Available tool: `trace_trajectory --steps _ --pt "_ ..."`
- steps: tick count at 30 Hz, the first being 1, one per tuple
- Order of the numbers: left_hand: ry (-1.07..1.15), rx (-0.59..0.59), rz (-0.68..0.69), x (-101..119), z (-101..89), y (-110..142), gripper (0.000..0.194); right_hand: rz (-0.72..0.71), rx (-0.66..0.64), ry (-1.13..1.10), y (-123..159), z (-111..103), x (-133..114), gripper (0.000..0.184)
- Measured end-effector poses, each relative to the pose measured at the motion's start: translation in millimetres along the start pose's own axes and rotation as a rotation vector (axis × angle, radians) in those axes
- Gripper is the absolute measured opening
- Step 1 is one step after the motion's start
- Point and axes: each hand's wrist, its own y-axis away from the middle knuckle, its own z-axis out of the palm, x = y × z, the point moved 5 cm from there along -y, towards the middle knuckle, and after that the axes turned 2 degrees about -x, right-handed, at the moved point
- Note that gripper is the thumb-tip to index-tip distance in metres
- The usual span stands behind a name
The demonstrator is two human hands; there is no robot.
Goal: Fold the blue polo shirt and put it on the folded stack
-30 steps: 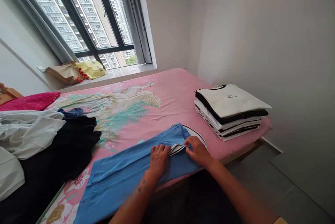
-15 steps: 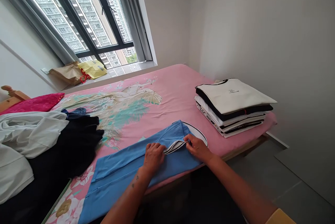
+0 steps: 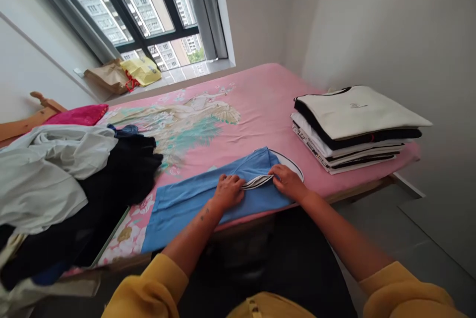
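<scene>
A blue shirt point(image 3: 178, 209) lies folded lengthwise along the near edge of the bed, with white, dark-striped trim point(image 3: 257, 182) showing in a raised fold. My left hand point(image 3: 229, 191) is closed on the cloth at the left end of that trim, fingers curled over it. At the trim's right end, my right hand point(image 3: 288, 182) pinches the fabric beside the rounded white part with a dark border. Between the two hands the trim bows open slightly. Cloth under my fingertips is hidden.
A stack of folded shirts point(image 3: 357, 120), cream on top, stands at the bed's right. Loose white clothing point(image 3: 55, 154) and black clothing point(image 3: 122, 174) are heaped at left. Pink bedding point(image 3: 260, 110) covers the bed. Bags point(image 3: 141, 70) sit on the windowsill.
The view has tilted down and shifted left, so my yellow sleeves now show. Both hands keep their hold on the blue shirt, which looks much the same.
</scene>
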Motion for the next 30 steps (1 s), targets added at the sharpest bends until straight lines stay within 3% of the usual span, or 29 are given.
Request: trace_trajectory --steps 9,13,17,18,21,24,26,30 --pt "0.053 -0.026 0.002 2.1 -2.8 6.5 0.017 -0.074 -0.053 0.122 9.2 4.2 6.2 0.023" --pt "0.115 0.033 0.010 22.8 -4.3 -4.4 0.048 -0.071 -0.053 0.118 8.5 2.1 0.3 0.021" --pt "0.179 0.095 -0.058 41.1 8.8 -30.3 0.076 -0.080 -0.034 0.091 -0.5 -3.0 -11.6 0.019" --pt "0.219 0.112 -0.093 42.2 13.4 -36.3 0.070 -0.090 -0.028 0.082 -3.0 -4.6 -15.1 0.018" --pt "0.482 0.221 -0.222 35.0 24.5 -47.4 0.030 -0.085 0.044 0.061 -8.0 -11.6 -20.9 0.015" --pt "0.672 0.377 -0.302 22.1 28.6 -46.8 0.035 -0.016 0.090 0.060 -7.7 -13.4 -18.0 0.018" --pt "0.687 0.454 -0.309 16.4 28.8 -42.5 0.041 -0.045 -0.015 0.082 -8.0 -3.1 -19.0 0.022" --pt "0.845 0.623 -0.325 6.1 33.5 -31.8 0.034 -0.250 -0.290 0.138 -18.4 27.6 -33.9 0.039"
